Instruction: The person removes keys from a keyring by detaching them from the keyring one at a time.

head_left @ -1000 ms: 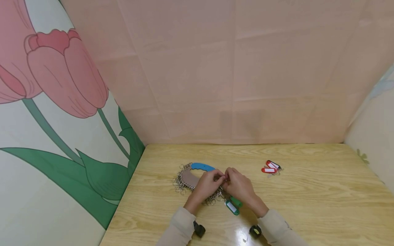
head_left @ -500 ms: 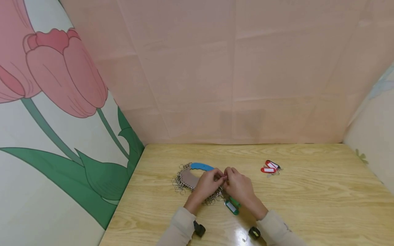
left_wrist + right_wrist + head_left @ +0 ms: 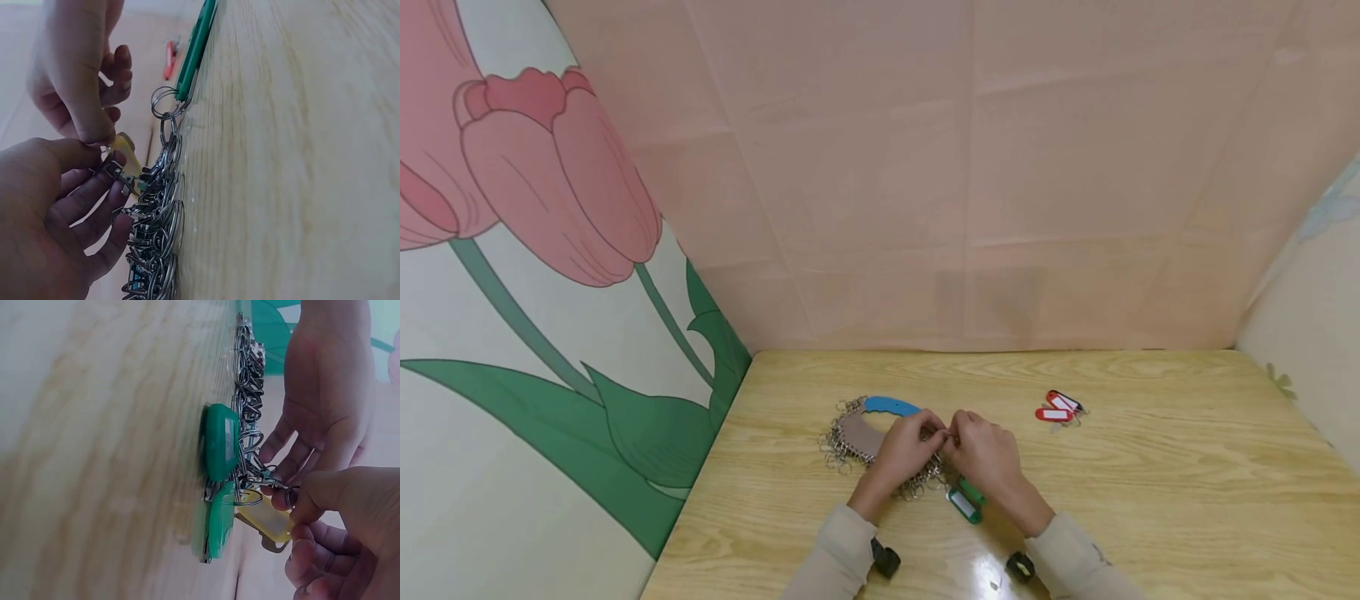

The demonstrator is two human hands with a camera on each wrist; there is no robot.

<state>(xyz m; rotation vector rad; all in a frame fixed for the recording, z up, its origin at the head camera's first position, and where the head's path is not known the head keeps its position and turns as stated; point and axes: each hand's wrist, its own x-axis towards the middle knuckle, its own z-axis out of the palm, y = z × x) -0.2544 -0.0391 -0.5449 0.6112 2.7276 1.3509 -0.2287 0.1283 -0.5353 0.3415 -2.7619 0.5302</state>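
A curved key holder with a blue handle [image 3: 891, 406] and a brown plate [image 3: 861, 433] lies on the table, its edge hung with metal clips and split rings. At its right end my left hand [image 3: 906, 446] pinches a small metal clip [image 3: 114, 170] between thumb and fingers. Close against it, my right hand [image 3: 985, 454] pinches a split ring [image 3: 290, 497] at that clip. Below the fingertips hangs a yellow key tag [image 3: 267, 515] with a key. Whether the ring is threaded on the clip cannot be told. Green key tags [image 3: 964, 505] lie just below the hands.
Red key tags [image 3: 1055, 414] with keys lie together farther back on the right of the wooden table [image 3: 1187, 483]. A pink cloth [image 3: 865, 208] hangs behind the table, and a tulip-printed panel [image 3: 565, 333] stands at the left.
My right hand shifts only slightly at the ring. My left hand and the key holder stay in place.
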